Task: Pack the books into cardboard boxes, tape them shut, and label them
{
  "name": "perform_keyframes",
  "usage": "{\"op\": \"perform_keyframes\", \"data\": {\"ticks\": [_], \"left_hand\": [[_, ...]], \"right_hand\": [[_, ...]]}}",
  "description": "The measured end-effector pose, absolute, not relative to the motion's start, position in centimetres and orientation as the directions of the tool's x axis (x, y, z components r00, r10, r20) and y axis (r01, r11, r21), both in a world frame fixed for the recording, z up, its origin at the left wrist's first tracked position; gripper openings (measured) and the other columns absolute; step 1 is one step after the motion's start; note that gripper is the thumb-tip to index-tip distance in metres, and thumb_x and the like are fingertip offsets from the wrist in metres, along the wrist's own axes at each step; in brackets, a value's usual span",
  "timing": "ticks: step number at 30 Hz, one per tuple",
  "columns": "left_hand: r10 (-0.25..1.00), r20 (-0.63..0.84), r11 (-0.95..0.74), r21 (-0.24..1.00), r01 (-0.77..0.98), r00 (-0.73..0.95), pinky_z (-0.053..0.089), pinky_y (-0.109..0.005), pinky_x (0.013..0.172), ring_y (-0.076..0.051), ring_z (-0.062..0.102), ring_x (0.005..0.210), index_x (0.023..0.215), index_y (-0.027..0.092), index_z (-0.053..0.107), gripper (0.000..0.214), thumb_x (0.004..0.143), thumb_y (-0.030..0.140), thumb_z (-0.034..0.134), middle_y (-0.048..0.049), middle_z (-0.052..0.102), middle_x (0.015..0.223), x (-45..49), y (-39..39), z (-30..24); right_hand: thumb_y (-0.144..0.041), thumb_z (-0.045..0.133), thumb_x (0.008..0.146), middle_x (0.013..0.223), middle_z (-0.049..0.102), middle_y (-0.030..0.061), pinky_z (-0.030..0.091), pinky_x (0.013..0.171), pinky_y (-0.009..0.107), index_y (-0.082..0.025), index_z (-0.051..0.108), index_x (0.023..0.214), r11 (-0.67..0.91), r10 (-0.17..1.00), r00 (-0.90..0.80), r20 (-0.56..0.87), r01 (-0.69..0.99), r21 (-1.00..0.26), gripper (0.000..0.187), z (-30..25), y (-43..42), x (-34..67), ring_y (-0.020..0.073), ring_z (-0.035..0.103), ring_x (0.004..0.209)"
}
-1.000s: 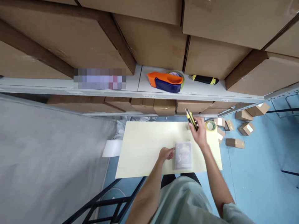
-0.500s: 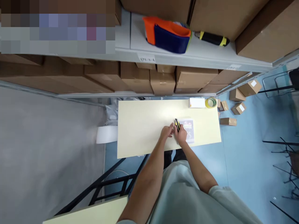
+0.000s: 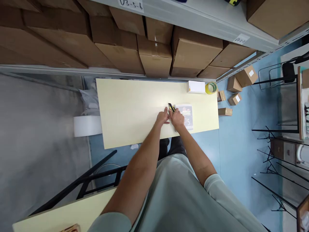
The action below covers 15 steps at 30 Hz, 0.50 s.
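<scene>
My right hand is closed around a black and yellow utility knife, whose end points up and left. Close beside it, my left hand has its fingers drawn together at the knife's left side; anything between them is too small to make out. Partly under my right hand, a flat, pale printed package lies on the cream table. My right hand and wrist hide its left part.
A white box and a roll of yellow tape stand at the table's back right. Beyond the table is a shelf with cardboard boxes. Small cartons lie on the floor at right. A black metal frame stands at lower left.
The view has tipped downward and shifted, so the table sits higher and further left, and the upper shelf's items are mostly out of sight. The utility knife now leans more to the left.
</scene>
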<state>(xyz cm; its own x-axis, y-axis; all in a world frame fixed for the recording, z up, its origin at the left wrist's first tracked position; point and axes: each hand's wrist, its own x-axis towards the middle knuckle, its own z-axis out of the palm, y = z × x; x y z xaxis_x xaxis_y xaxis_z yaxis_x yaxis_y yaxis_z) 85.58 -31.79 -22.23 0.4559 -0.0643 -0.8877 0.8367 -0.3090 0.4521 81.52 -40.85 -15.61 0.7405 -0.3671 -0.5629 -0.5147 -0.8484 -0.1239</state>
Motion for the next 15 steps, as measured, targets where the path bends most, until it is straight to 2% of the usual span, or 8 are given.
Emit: {"op": "perform_keyframes", "data": {"ticks": [4, 7, 11, 15], "left_hand": [[-0.059, -0.910, -0.287, 0.410, 0.866, 0.411, 0.063, -0.034, 0.062, -0.015, 0.050, 0.054, 0.073, 0.014, 0.067, 0.066, 0.112, 0.063, 0.044, -0.0028, 0.049, 0.055, 86.1, -31.8, -21.9], [-0.060, -0.909, -0.283, 0.412, 0.866, 0.413, 0.061, -0.032, 0.064, -0.012, 0.046, 0.054, 0.075, 0.014, 0.067, 0.057, 0.111, 0.055, 0.051, -0.0009, 0.049, 0.058, 86.8, -31.2, -22.0], [-0.071, -0.901, -0.292, 0.429, 0.855, 0.427, 0.056, -0.028, 0.061, -0.011, 0.041, 0.052, 0.074, 0.014, 0.068, 0.048, 0.108, 0.047, 0.062, 0.0009, 0.047, 0.056, 87.6, -30.3, -22.2], [-0.063, -0.880, -0.306, 0.465, 0.830, 0.470, 0.056, -0.029, 0.061, -0.014, 0.049, 0.055, 0.071, 0.014, 0.069, 0.051, 0.106, 0.050, 0.064, -0.0012, 0.048, 0.053, 87.4, -30.0, -22.3]], "right_hand": [[-0.058, 0.033, 0.119, 0.128, 0.075, 0.0253, 0.062, 0.098, 0.043, -0.012, 0.052, 0.134, -0.876, -0.338, 0.741, -0.581, -0.472, -0.093, 0.052, -15.3, -40.9, 82.1, 0.0338, 0.079, 0.118], [-0.056, 0.038, 0.119, 0.126, 0.076, 0.0262, 0.064, 0.097, 0.042, -0.010, 0.053, 0.132, -0.896, -0.322, 0.758, -0.567, -0.438, -0.077, 0.050, -15.3, -40.7, 82.2, 0.0326, 0.080, 0.115], [-0.052, 0.039, 0.119, 0.125, 0.075, 0.0283, 0.066, 0.095, 0.040, -0.007, 0.053, 0.134, -0.886, -0.371, 0.751, -0.547, -0.463, -0.034, 0.049, -15.2, -40.0, 82.1, 0.0306, 0.080, 0.114], [-0.050, 0.037, 0.120, 0.126, 0.073, 0.0294, 0.066, 0.095, 0.038, -0.005, 0.053, 0.136, -0.873, -0.398, 0.727, -0.559, -0.487, -0.011, 0.051, -15.2, -39.7, 81.8, 0.0295, 0.079, 0.116]]}}
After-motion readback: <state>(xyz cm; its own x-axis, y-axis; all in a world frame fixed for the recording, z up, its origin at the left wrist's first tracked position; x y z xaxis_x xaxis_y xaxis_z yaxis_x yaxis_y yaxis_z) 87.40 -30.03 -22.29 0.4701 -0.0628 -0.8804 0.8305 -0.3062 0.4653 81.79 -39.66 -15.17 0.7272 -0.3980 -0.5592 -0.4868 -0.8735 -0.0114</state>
